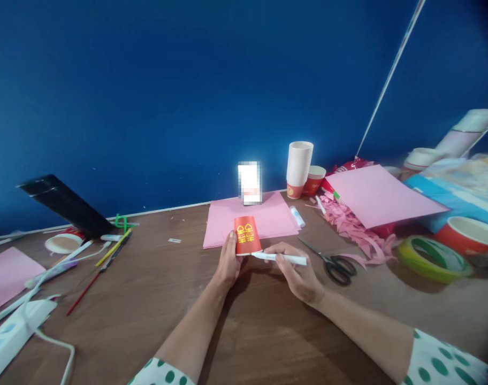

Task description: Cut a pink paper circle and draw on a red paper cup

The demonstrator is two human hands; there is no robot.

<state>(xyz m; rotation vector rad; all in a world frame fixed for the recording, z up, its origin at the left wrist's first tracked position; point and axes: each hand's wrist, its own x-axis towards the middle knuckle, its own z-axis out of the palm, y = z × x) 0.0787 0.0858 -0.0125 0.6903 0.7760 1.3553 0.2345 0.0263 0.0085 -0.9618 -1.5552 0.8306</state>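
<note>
A red paper cup (pixel 248 236) with yellow characters is gripped by my left hand (pixel 228 262), whose thumb presses along its left side. My right hand (pixel 294 274) is closed around a white marker (pixel 286 259). The marker's tip meets or nearly meets the cup's lower rim; exact contact is too small to tell. Behind the cup lie pink paper sheets (pixel 274 214) on the table. Just right of my right hand rest black-handled scissors (pixel 337 269). A small white tube (pixel 297 216) lies by the paper's right edge.
A stack of paper cups (pixel 299 166) stands near the blue wall. Rightward are pink paper strips (pixel 350 224), a pink sheet (pixel 382 195), green-yellow tape (pixel 434 260) and a red cup (pixel 466 238). To the left are a black object (pixel 67 206), brushes (pixel 99 272) and a power strip (pixel 17 334).
</note>
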